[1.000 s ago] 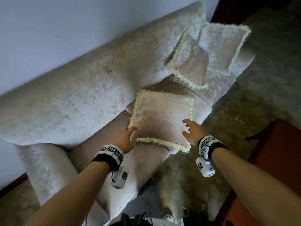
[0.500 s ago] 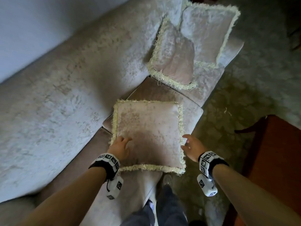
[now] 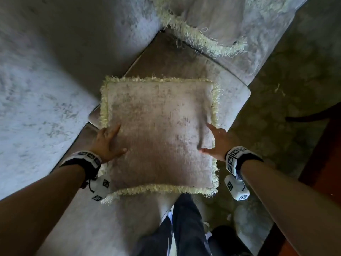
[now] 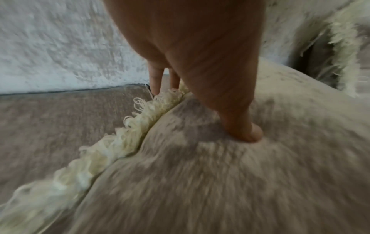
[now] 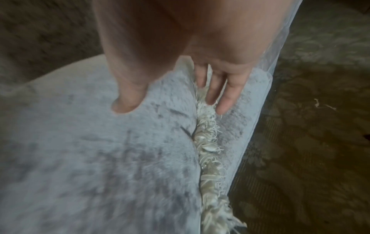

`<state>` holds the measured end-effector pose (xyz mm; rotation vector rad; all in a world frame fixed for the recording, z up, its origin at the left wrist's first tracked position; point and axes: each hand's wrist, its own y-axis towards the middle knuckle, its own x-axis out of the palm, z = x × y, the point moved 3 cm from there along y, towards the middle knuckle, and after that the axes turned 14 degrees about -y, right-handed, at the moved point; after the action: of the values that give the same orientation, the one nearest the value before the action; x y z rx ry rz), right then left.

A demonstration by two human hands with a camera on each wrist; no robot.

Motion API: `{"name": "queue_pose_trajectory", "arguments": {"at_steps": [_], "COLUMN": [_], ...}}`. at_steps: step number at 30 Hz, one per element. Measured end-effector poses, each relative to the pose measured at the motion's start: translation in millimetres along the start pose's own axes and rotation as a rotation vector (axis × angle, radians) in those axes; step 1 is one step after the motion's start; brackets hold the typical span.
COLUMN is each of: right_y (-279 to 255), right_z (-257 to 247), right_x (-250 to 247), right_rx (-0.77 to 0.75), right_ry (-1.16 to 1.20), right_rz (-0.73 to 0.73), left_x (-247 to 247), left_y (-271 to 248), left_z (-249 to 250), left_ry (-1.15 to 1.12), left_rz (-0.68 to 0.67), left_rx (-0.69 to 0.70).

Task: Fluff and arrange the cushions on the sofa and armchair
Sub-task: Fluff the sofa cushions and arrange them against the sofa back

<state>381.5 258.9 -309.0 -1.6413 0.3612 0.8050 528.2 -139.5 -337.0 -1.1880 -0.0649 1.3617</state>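
A square pinkish-beige cushion [image 3: 158,133] with a cream fringe lies flat over the sofa seat [image 3: 171,58], between my two hands. My left hand [image 3: 108,141] grips its left edge: the thumb presses a dent into the top [image 4: 240,174] and the fingers [image 4: 156,79] reach down past the fringe. On the opposite edge, my right hand [image 3: 215,143] holds it with the thumb on top [image 5: 90,158] and the fingers [image 5: 220,101] along the fringe. Two more fringed cushions [image 3: 203,21] lean at the sofa's far end.
The sofa's pale backrest [image 3: 46,80] runs along the left. Patterned green carpet [image 3: 286,108] lies to the right of the seat, with red-brown wooden furniture [image 3: 326,172] at the right edge. My legs [image 3: 184,228] stand against the seat front.
Both hands have closed in from just beside the cushion onto its left and right edges. The view has dropped closer, so the cushion now looks much larger.
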Motion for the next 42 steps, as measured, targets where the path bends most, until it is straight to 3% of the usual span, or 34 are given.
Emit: {"name": "queue_pose_trajectory", "arguments": {"at_steps": [4, 10, 16, 20, 25, 36, 42], "right_y": [33.2, 67.6, 87.9, 94.1, 95.7, 46.5, 11.0], "right_z": [-5.0, -16.3, -17.6, -19.4, -20.3, -28.8, -47.0], "right_x": [14.2, 18.4, 37.0, 45.2, 47.0, 28.2, -17.6], "right_rx": [-0.038, -0.093, -0.093, -0.072, -0.072, -0.117, -0.234], "right_ry": [0.115, 0.213, 0.259, 0.240, 0.222, 0.204, 0.179], "right_rz": [-0.042, -0.032, -0.023, -0.018, 0.007, 0.148, 0.206], "left_x": [-5.5, 1.6, 18.1, 23.1, 22.5, 22.7, 4.5], "left_y": [26.9, 58.0, 71.2, 81.2, 81.6, 15.6, -52.6], "left_z": [-6.5, -7.7, -3.9, -15.2, -17.5, -6.5, -2.4], "left_ry": [-0.066, 0.042, -0.070, -0.008, 0.053, -0.123, -0.182], "left_rz": [-0.046, 0.044, -0.054, -0.087, -0.122, 0.133, 0.265], "left_rx": [-0.042, -0.039, -0.016, 0.032, -0.006, 0.239, 0.254]}}
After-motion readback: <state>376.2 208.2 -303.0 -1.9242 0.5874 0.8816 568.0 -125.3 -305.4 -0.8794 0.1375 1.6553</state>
